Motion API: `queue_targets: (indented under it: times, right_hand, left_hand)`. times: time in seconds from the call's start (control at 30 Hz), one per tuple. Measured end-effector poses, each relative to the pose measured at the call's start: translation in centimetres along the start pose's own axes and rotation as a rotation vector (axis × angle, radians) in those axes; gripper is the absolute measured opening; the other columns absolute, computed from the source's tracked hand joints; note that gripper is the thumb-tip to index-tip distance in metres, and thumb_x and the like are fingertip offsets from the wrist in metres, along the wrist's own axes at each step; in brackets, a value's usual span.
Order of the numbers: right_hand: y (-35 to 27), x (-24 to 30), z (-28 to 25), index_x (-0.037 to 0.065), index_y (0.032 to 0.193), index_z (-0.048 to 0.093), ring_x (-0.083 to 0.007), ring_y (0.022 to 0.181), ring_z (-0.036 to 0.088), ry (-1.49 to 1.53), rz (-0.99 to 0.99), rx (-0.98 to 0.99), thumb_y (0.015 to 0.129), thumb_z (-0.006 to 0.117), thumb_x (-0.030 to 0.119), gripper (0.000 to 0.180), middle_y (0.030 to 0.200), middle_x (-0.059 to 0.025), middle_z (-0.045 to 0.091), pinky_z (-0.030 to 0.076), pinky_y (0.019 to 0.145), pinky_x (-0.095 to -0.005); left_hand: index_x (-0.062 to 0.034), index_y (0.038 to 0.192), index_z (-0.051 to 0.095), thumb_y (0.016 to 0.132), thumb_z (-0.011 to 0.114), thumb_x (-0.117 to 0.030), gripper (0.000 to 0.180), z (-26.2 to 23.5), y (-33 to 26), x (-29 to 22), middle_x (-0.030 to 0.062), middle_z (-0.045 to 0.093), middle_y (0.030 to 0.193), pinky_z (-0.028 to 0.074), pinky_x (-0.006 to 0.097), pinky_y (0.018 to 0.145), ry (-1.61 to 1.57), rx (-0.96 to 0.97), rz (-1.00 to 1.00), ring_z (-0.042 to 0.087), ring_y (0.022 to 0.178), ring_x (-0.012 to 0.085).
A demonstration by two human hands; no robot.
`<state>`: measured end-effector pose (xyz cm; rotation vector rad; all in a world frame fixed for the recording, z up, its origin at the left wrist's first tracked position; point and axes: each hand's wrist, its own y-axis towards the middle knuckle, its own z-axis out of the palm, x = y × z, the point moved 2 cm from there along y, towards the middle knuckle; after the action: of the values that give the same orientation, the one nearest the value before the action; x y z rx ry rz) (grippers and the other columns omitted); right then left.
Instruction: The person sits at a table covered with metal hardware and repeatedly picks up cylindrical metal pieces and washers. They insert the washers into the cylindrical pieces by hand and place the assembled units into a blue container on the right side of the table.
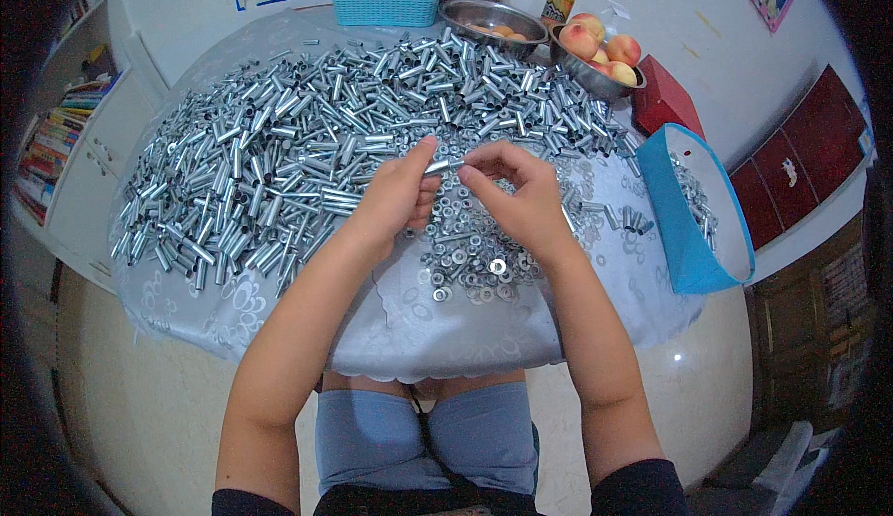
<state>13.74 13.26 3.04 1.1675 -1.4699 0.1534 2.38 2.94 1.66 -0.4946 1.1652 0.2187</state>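
Over the middle of the table, my left hand [398, 192] is closed around a short silver metal tube [439, 168], thumb on top. The tube lies almost level, its right end toward my other hand. There my right hand [521, 195] pinches with thumb and forefinger at the tube's end; whatever small piece sits between those fingertips is too small to make out. Beneath and in front of both hands is a spread of small metal washers and nuts [465, 260]. A large heap of similar loose metal tubes [270, 134] covers the left and far parts of the table.
A blue open box [672, 223] with metal pieces stands at the right edge. Behind it sit a red box [662, 97], a bowl of peaches [595, 79], a second metal bowl [498, 18], a can [558, 4] and a turquoise basket [383, 0]. A pale patterned cloth [400, 335] covers the table.
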Motion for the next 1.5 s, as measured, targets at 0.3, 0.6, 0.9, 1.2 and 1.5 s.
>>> queue_targets:
  times: [0.3,0.6,0.9,1.2,1.5]
  right_hand:
    - [0.1,0.1,-0.3,0.001,0.085,0.062,-0.0120,0.074,0.061,0.026,-0.033,-0.034,0.076,0.065,0.009,0.012,0.080,-0.0067,0.064,0.049,0.070,-0.0253]
    - [0.1,-0.4,0.1,-0.001,0.087,0.059,-0.0117,0.072,0.060,0.279,0.107,0.010,0.077,0.066,0.009,0.015,0.081,-0.0056,0.062,0.049,0.066,-0.0235]
    - [0.3,0.1,-0.1,0.001,0.088,0.056,-0.0094,0.069,0.058,0.441,0.322,0.157,0.078,0.064,0.010,0.016,0.079,-0.0046,0.061,0.046,0.055,-0.0209]
    - [0.1,0.8,-0.1,0.002,0.090,0.057,-0.0096,0.069,0.057,0.388,0.364,0.262,0.081,0.061,0.015,0.016,0.078,-0.0028,0.059,0.044,0.057,-0.0214]
    - [0.5,-0.7,-1.3,0.003,0.091,0.060,-0.0190,0.068,0.058,-0.047,0.199,0.106,0.080,0.060,0.019,0.020,0.080,-0.0074,0.060,0.047,0.061,-0.0287]
  left_hand:
    - [-0.0154,0.056,0.036,0.088,0.041,-0.048,0.046,0.0,-0.2,-0.3,-0.0075,0.027,0.048,0.018,0.023,0.041,0.024,0.015,0.012,0.022,0.040,0.0062]
    - [-0.0148,0.058,0.039,0.088,0.042,-0.047,0.044,0.1,-0.1,-0.2,-0.0080,0.028,0.048,0.019,0.023,0.041,0.024,0.010,0.026,0.023,0.040,0.0056]
    - [-0.0123,0.062,0.045,0.085,0.047,-0.051,0.044,0.2,-0.1,-0.1,-0.0062,0.034,0.051,0.022,0.023,0.041,0.043,-0.043,0.029,0.030,0.043,0.0059]
    - [-0.0137,0.061,0.042,0.085,0.048,-0.049,0.043,0.0,0.0,0.1,-0.0059,0.034,0.050,0.021,0.023,0.040,0.007,0.027,0.005,0.028,0.041,0.0063]
    - [-0.0164,0.057,0.034,0.086,0.047,-0.046,0.043,-0.2,-0.2,-0.2,-0.0077,0.027,0.049,0.019,0.022,0.039,-0.057,0.073,-0.011,0.024,0.040,0.0050]
